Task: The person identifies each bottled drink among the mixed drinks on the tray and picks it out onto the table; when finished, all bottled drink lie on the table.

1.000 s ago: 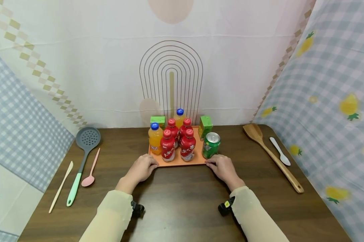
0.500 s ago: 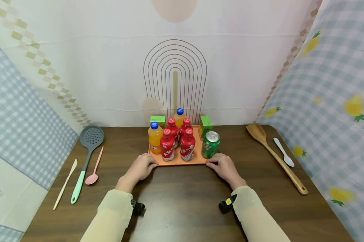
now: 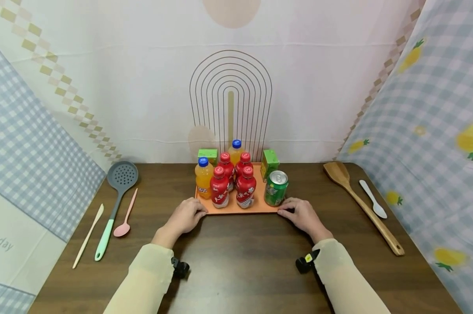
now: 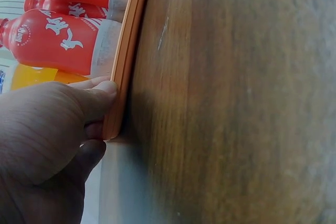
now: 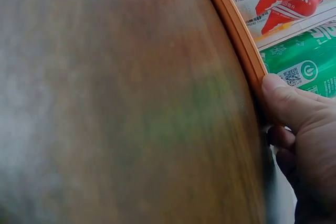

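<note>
Now the right hand (image 3: 302, 214) has slid outward, pinching the orange tray (image 3: 259, 204) near one front corner; the left hand (image 3: 184, 215) pinches the other, likely a steadier hold. The tray sits far back on the bench (image 3: 236, 257).

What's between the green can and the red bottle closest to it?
Only bare tray separates the can and that red bottle, in the head view.

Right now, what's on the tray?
The tray holds four red bottles, an orange bottle, a green can and a green carton. Another orange bottle and green carton show behind, bottoms covered.
</note>
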A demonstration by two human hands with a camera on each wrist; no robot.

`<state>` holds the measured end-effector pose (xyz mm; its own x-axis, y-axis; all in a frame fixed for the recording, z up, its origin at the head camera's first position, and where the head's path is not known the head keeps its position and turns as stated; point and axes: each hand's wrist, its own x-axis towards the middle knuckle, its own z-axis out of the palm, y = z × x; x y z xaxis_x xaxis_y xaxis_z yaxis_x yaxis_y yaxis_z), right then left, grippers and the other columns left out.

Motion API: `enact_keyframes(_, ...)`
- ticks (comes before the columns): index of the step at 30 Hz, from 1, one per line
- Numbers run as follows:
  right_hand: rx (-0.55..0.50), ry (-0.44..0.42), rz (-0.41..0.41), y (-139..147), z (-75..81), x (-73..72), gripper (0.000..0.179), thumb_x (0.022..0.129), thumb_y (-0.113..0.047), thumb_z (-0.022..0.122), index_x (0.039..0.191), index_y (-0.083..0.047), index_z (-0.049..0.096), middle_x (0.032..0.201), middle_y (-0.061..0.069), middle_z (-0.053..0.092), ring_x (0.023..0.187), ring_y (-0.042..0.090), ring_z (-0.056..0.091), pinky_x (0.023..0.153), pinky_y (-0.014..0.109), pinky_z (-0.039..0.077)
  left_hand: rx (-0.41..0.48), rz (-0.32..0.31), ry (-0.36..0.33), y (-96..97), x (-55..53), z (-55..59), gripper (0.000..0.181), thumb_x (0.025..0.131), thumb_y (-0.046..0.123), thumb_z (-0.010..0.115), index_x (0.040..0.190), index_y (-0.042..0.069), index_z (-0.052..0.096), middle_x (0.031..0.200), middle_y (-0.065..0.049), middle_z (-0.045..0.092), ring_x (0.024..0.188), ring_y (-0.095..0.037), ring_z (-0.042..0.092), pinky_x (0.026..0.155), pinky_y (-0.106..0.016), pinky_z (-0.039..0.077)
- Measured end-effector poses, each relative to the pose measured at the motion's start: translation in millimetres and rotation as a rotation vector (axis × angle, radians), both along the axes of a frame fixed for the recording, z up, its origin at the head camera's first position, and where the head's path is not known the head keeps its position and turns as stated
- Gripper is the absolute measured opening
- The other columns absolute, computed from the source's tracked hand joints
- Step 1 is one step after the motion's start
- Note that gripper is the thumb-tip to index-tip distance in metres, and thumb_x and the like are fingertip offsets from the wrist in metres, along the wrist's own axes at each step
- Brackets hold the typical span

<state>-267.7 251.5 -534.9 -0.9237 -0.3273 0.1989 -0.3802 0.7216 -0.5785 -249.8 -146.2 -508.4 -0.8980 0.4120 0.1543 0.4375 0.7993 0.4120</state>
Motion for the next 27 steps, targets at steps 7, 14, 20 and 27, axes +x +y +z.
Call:
enact_keyframes(7, -0.039, -0.032, 0.013, -1, -5.0, -0.9, 0.006, 0.085, -0.027, 0.074, 0.089, -0.025, 0.078, 0.094, -0.01, 0.066, 0.092, 0.012, 0.062, 0.083, 0.039, 0.051, -0.013, -0.01, 0.002, -1.1, -1.3, -1.1, 0.005, 0.087, 0.011, 0.072, 0.088, 0.014, 0.076, 0.084, 0.005, 0.066, 0.089, -0.017, 0.059, 0.085, -0.037, 0.049)
enact_keyframes(14, -0.037, -0.041, 0.044, -5, -5.0, -2.9, 0.006, 0.086, -0.028, 0.073, 0.09, -0.027, 0.078, 0.09, -0.013, 0.062, 0.084, 0.008, 0.058, 0.075, 0.032, 0.049, 0.003, 0.015, -0.006, -2.0, 2.7, 0.0, 0.004, 0.087, 0.012, 0.072, 0.087, 0.013, 0.075, 0.081, 0.005, 0.064, 0.086, -0.017, 0.058, 0.084, -0.037, 0.049)
enact_keyframes(20, -0.049, -0.04, 0.067, -3, -2.7, -5.4, 0.006, 0.085, -0.027, 0.074, 0.089, -0.025, 0.078, 0.089, -0.012, 0.062, 0.083, 0.009, 0.058, 0.075, 0.033, 0.049, 0.156, 0.105, -0.001, -0.1, 6.2, 7.9, 0.009, 0.089, 0.015, 0.07, 0.094, 0.01, 0.076, 0.09, 0.001, 0.068, 0.081, -0.016, 0.061, 0.078, -0.037, 0.053)
enact_keyframes(27, -0.053, -0.036, 0.077, 1, -2.4, -6.8, 0.006, 0.085, -0.027, 0.074, 0.089, -0.025, 0.078, 0.089, -0.011, 0.062, 0.083, 0.009, 0.059, 0.076, 0.033, 0.049, 0.414, 0.158, 0.213, 13.0, 10.5, 41.4, 0.019, 0.088, 0.014, 0.071, 0.104, 0.004, 0.072, 0.094, -0.003, 0.067, 0.078, -0.021, 0.058, 0.064, -0.033, 0.05)
